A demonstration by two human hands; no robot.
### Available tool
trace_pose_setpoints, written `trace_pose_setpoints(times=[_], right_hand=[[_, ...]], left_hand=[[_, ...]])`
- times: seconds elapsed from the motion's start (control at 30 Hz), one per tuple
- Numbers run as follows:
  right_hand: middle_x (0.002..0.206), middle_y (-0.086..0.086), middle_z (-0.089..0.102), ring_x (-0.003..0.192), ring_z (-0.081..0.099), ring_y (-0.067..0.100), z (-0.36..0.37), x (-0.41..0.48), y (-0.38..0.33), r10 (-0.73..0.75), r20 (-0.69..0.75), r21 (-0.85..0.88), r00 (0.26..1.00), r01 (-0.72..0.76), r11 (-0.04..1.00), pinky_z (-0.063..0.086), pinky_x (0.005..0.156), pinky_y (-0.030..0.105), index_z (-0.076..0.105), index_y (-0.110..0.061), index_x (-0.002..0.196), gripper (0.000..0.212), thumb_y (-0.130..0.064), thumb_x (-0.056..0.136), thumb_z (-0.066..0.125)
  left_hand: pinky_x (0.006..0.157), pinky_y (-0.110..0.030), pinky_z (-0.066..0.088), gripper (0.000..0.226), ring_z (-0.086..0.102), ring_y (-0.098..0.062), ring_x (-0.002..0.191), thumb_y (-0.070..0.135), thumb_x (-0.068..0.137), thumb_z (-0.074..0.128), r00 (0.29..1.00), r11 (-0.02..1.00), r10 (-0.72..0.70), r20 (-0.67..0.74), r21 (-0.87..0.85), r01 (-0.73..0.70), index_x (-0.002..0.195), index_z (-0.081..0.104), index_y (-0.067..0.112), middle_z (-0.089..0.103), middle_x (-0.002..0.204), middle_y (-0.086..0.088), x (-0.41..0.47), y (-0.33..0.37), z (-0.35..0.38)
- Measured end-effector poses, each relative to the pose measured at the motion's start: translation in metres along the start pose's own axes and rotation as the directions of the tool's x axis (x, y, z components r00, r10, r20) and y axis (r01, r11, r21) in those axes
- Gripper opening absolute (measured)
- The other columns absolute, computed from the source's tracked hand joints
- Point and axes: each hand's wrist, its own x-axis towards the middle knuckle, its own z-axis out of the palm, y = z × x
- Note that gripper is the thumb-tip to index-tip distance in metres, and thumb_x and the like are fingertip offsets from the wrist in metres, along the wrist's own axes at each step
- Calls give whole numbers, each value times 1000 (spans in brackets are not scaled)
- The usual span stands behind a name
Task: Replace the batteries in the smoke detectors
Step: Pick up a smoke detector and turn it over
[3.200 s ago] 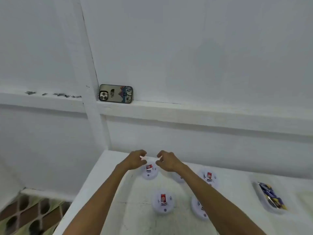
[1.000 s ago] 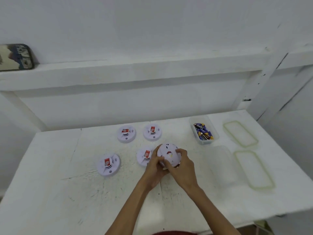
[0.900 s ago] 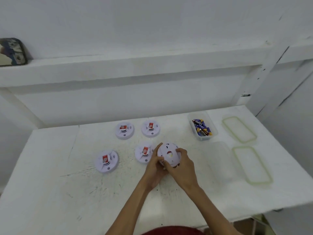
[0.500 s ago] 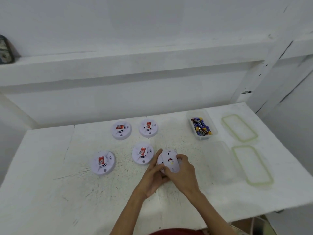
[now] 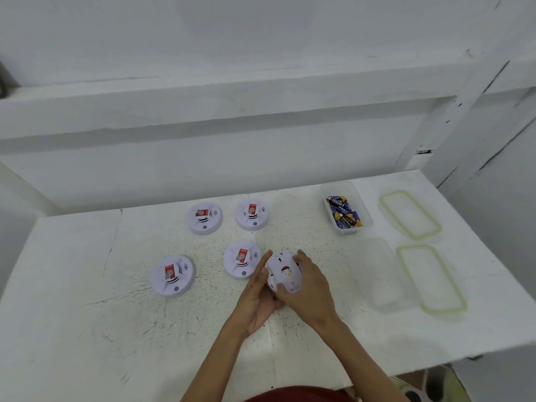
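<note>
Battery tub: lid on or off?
Off. The battery tub is open-topped, loose batteries showing; two green-rimmed lids lie beside it.

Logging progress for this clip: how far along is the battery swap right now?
Done: nothing visibly; four detectors lie face up on the table, closed. In hand: left hand and right hand grip a fifth detector, its back turned up. Left: open it, swap in batteries from the clear tub, then do the other four.

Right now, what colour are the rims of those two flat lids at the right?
Pale yellowish green rims on clear lids, best seen in the head view.
</note>
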Motion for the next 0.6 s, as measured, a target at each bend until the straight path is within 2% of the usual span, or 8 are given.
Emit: trace_pose_setpoints(times=[0.1,0.17,0.27,0.37,0.47,0.6], right_hand=[[152,-1,39,137,39,18,-3,4,-1,-20,31,-45,999,22,999,39,104,29,29,-18,151,88,-41,79,72],[154,-1,37,138,37,17,-5,7,-2,-34,46,-84,998,38,996,40,103,30,29,-19,149,87,-44,78,71],[156,-2,33,142,33,17,-4,9,0,-37,46,-97,998,41,994,40,104,31,29,-22,148,87,-53,77,70],[161,-3,26,146,28,16,-4,6,3,1,25,-50,1000,0,999,28,109,26,33,-23,150,92,-62,77,72],[163,-2,26,146,29,18,-8,7,6,-16,-12,-98,1000,14,995,32,112,30,43,-24,145,80,-58,79,73],[163,0,25,148,27,18,-9,6,2,-39,-18,-182,999,35,983,35,113,33,46,-23,144,75,-58,82,69]], left_hand=[[118,-72,27,81,42,-37,147,35,89,80,1000,1000,13,17,-4,-13,158,38,23,45,160,-14,0,0,1],[119,-72,24,77,42,-37,148,34,91,77,1000,1000,20,9,3,-20,157,39,23,44,160,-14,-1,-1,-1],[117,-68,31,56,44,-35,147,27,104,57,999,1000,30,-15,-9,-30,157,40,24,46,159,-12,0,-5,-1],[111,-62,44,47,48,-35,144,20,108,42,997,998,20,-77,-57,-25,155,43,23,49,157,-11,0,-6,-4],[110,-63,44,49,44,-39,146,20,108,46,998,996,35,-56,-81,-39,156,42,21,45,159,-14,1,-6,-6],[113,-65,39,65,43,-39,146,26,97,70,998,996,59,-21,-59,-60,156,43,22,44,160,-14,1,-4,-5]])
